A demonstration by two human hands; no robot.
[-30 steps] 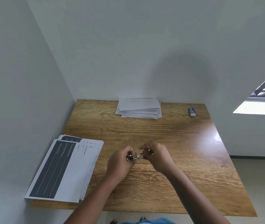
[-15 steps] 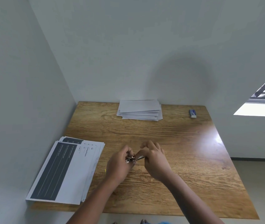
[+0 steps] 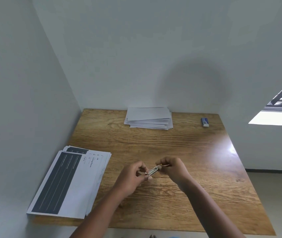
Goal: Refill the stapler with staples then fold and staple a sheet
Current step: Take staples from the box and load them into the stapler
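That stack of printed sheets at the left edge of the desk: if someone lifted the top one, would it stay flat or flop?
The printed sheets look thin, so a lifted one would probably droop. They lie fanned and overhang the table edge, so a push might slide them off.

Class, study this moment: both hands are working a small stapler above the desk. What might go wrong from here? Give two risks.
1. The stapler is small and held in the air only by the fingertips of the left hand and right hand; it or loose staples might slip and scatter on the wooden table.
2. Fingertips sit close to the metal parts, so a pinch seems possible.
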